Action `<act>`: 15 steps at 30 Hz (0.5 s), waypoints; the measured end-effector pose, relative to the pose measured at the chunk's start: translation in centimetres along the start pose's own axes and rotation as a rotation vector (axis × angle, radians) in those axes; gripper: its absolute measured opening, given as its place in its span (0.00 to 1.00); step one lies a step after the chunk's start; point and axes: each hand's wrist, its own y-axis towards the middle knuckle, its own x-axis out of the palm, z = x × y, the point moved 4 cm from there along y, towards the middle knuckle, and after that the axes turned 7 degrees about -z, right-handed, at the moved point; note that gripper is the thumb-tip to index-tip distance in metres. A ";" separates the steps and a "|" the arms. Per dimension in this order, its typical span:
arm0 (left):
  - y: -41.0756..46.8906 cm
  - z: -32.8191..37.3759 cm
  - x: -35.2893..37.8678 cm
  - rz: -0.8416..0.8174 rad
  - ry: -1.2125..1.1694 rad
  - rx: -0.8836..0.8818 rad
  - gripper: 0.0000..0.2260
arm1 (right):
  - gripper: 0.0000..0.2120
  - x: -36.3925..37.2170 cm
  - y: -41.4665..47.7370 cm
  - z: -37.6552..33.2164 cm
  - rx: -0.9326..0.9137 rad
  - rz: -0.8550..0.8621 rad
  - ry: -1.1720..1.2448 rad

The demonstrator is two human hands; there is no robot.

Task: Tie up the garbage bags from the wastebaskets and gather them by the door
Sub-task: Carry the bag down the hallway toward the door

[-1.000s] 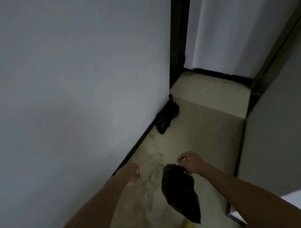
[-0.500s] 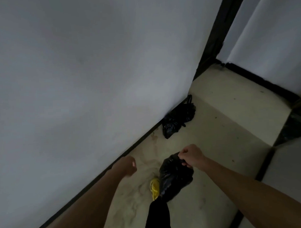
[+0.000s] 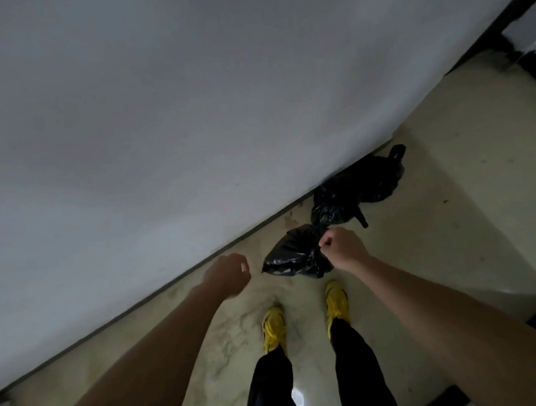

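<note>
R hand [image 3: 341,249] on bag [image 3: 288,256], neck hidden

No legible text or labels.

The light was dim, flat and greyish, without sharp shadows. A small white glare spot sat on the glossy floor [image 3: 444,227] near the bottom edge. The garbage bag [image 3: 290,256] showed only faint sheen. Wide-angle distortion bowed the base of the wall [image 3: 166,115], and everything looked slightly soft.
</note>
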 end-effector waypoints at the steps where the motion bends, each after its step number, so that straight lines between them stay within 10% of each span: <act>1: 1.2 -0.2 0.2 0.007 -0.015 -0.022 0.09 | 0.07 0.2 2.0 0.1 -0.011 -0.011 -0.015; 15: 19.2 -0.1 10.0 0.025 -0.140 -0.161 0.09 | 0.10 7.1 26.3 5.2 -0.102 -0.082 -0.075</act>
